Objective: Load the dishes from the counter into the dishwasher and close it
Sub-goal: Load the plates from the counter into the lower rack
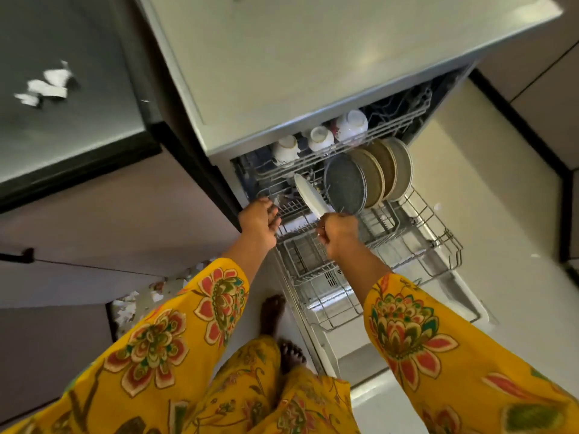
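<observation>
The dishwasher (313, 73) stands open with its lower rack (438, 245) pulled out over the lowered door. My right hand (340, 234) grips the near edge of a white plate (308, 194), which leans on edge in the rack. Behind that plate stand a dark speckled plate (344, 183) and three beige plates (391, 167). My left hand (258, 216) rests on the left rim of the rack, fingers curled over the wire. Three white cups (321, 137) sit upside down in the upper rack (391, 120).
A dark grey counter (62, 120) with bits of white paper (47, 86) lies to the left. Cabinet fronts with a black handle (18, 255) are below it. My bare feet (275, 321) stand beside the open door (360, 355). Pale floor runs to the right.
</observation>
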The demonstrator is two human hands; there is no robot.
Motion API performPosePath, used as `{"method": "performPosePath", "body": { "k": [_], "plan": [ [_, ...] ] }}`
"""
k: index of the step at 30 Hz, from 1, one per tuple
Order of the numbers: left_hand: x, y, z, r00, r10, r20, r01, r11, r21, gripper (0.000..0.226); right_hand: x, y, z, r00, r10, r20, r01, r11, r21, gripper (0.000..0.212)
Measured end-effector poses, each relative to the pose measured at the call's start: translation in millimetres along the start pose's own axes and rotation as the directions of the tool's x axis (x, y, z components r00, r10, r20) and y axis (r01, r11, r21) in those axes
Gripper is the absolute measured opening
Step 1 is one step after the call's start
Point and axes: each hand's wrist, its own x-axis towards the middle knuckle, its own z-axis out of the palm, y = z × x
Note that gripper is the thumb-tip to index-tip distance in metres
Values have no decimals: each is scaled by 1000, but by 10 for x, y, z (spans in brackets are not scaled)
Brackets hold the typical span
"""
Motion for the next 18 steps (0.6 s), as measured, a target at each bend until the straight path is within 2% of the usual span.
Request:
{"method": "performPosePath", "body": {
  "k": [3,7,10,13,18],
  "plan": [
    [-251,114,-209,999,49,-19,-50,998,-43,22,-314,-3,116,998,-5,59,5,1000,-1,29],
    [-571,295,-518,994,108,-19,-110,988,-113,19,-773,-68,325,982,-96,162,108,992,-71,8],
    [-734,443,-756,990,138,-36,-142,976,-162,22,-1002,-96,516,962,-128,241,160,980,-115,23],
    [-839,639,-1050,978,194,-71,-205,957,-203,26,-1301,-86,774,936,-172,308,232,958,-169,30],
    [-1047,997,-1574,949,255,-186,-303,903,-305,21,-1800,-64,1218,888,-205,412,320,919,-232,25]
  ]
}}
